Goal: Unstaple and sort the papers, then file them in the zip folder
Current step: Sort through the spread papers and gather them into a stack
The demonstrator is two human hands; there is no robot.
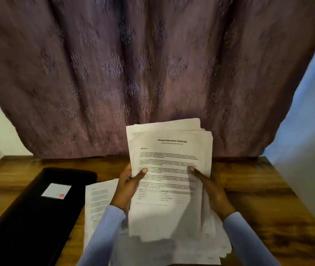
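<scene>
You hold the stack of papers (169,169) upright above the desk's (268,198) near edge, left hand (129,181) and right hand (208,187) gripping its sides (thumbs in front), probably to read it; the zip folder (34,208) waits at the left edge.

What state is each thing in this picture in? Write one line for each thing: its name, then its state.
Stack of papers: held upright above the table, edges uneven.
Left hand: grips the stack's left edge.
Right hand: grips the stack's right edge.
Black zip folder: closed, flat on the table.
Loose printed sheet: flat beside the folder.
Lower papers: fanned out under the stack.
Wooden table: bears folder and papers.
</scene>
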